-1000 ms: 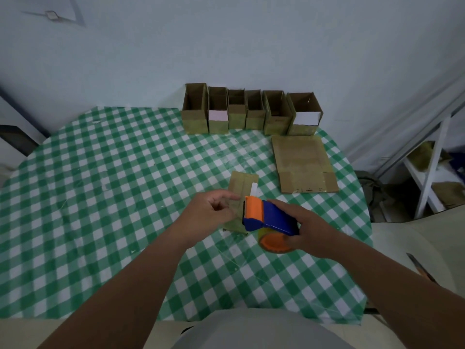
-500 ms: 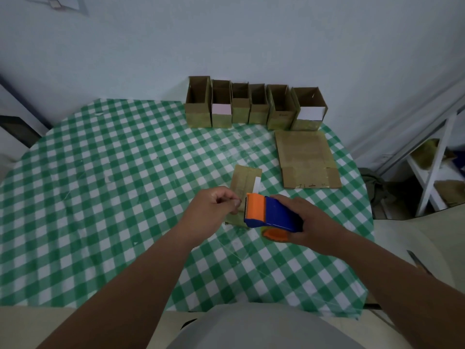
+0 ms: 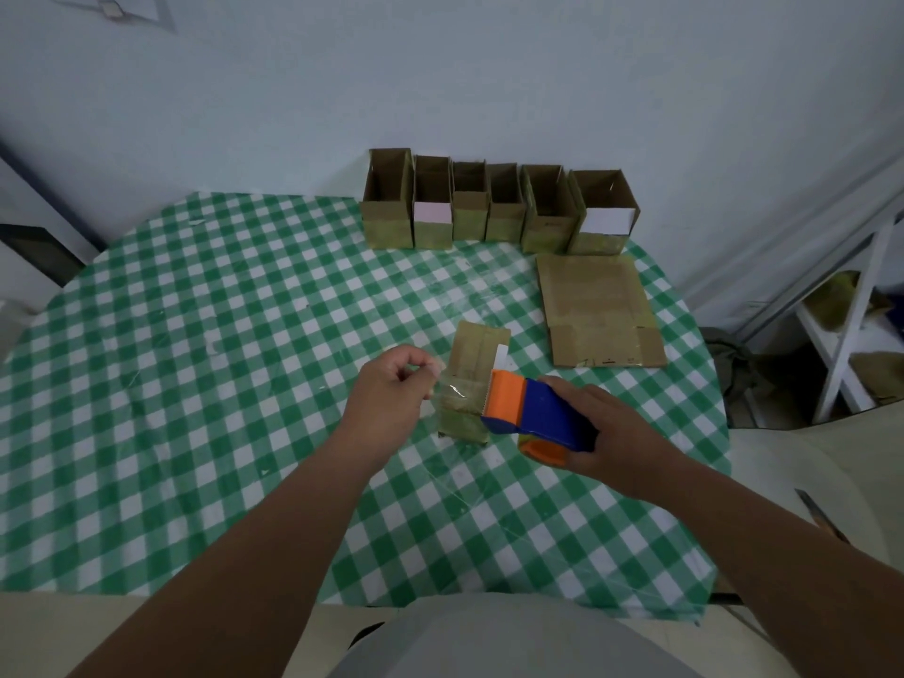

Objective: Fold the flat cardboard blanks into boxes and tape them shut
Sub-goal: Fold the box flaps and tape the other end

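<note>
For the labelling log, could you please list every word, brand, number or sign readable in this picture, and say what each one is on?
No text can be read here.
Flat cardboard blank: small dark marks near its front edge, too small and blurred to read.
Fifth open box: a faint dark smudge on its front, unreadable.
Pale panels on the second box and sixth box: blank.
Tape dispenser in the right hand: no visible lettering.
</note>
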